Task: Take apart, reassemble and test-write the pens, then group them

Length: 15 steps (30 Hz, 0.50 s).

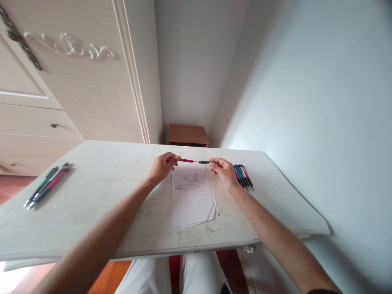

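Above the top edge of the scribbled lined paper (190,206), my left hand (163,166) pinches the pink barrel (187,161) of a pen. My right hand (223,169) has its fingers closed on the pen's black grip section (203,162). The two parts are apart in a level line, with a thin dark refill (196,161) showing between them. Just right of my right hand, a row of several pens (244,177) with coloured barrels and black grips lies on the table, partly hidden by that hand.
On the left of the white table (122,163) lies a small group of pens (49,185), green, silver and pink. A white cabinet (92,81) stands beyond the left side, a wooden box-like stand (188,134) behind the far edge. The wall (321,134) runs along the right.
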Tool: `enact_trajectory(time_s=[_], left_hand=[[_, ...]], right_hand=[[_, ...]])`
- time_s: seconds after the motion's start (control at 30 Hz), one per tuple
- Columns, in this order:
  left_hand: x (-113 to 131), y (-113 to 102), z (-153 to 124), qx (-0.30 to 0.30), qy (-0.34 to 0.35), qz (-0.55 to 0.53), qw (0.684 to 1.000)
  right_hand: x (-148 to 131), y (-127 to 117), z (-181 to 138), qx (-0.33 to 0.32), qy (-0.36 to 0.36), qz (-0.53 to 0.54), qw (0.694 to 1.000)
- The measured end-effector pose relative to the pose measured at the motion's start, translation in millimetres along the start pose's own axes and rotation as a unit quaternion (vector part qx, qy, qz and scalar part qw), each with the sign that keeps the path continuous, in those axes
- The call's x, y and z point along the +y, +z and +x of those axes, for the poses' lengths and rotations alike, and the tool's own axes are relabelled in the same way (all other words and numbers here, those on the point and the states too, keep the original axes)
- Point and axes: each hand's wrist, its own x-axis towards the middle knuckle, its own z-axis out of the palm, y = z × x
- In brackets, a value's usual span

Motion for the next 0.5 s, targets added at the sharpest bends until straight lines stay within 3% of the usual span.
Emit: enact_trajectory(time_s=[0.2, 0.5], left_hand=[[-14, -4, 6, -0.043, 0.010, 0.004, 0.999], [-21, -13, 9, -0.044, -0.009, 0.027, 0.999]], right_hand=[[9, -10, 7, -0.002, -0.034, -0.077, 0.996], [20, -17, 15, -0.008, -0.058, -0.169, 0.984]])
